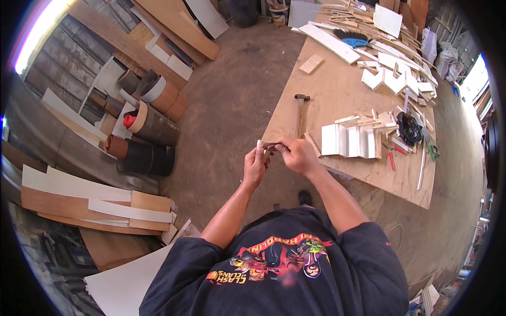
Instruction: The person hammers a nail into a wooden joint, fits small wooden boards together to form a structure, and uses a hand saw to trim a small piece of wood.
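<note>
In front of my body, both hands meet just off the table's near-left edge. My left hand is closed, with its thumb pointing up, on a small thin brown piece. The fingers of my right hand pinch the same piece from the other side. Its kind is too small and too covered to tell. Close beyond my right hand, a hammer lies on the plywood tabletop. Right of that hand sits a stepped white wooden piece with wood strips on it.
Farther right are a black plastic bag, red-handled pliers and a green-handled tool. White wood offcuts and a blue brush fill the table's far end. Rolls of sheet material and stacked boards stand at left.
</note>
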A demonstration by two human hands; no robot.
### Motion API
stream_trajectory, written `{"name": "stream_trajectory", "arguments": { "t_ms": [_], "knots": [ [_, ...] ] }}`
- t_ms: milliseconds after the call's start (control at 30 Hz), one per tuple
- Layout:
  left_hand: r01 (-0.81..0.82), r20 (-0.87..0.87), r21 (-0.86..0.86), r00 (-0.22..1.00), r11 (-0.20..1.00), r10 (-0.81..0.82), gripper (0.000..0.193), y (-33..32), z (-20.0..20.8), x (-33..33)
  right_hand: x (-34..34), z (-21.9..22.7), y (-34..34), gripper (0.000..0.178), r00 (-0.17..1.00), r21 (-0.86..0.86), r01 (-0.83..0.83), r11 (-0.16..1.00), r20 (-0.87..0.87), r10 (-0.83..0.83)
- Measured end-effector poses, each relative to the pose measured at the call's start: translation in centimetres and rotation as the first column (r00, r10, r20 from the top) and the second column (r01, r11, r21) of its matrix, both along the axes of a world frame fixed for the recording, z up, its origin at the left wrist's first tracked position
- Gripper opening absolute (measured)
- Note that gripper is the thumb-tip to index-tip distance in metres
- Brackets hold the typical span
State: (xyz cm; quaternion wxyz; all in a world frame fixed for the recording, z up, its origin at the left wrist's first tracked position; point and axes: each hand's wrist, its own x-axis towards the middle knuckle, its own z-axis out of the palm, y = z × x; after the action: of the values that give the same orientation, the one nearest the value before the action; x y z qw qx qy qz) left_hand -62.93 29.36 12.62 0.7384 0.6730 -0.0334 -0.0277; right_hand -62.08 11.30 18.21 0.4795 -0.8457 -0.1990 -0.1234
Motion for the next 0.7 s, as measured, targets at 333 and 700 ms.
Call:
{"name": "stream_trajectory", "arguments": {
  "t_ms": [333, 700],
  "knots": [
    [0.002, -0.131, -0.101, 0.991, 0.995, -0.016, 0.056, 0.5, -0.2, -0.8, 1.8, -1.4, -2.9, 0.015, 0.993, -0.105, 0.085, 0.991, -0.079, -0.093],
    [0.026, -0.135, 0.004, 0.991, 1.0, -0.025, 0.058, -0.9, 0.2, -0.1, 1.1, -1.0, -2.6, 0.022, 0.959, 0.038, 0.057, 0.998, -0.281, -0.044]
  ]
}}
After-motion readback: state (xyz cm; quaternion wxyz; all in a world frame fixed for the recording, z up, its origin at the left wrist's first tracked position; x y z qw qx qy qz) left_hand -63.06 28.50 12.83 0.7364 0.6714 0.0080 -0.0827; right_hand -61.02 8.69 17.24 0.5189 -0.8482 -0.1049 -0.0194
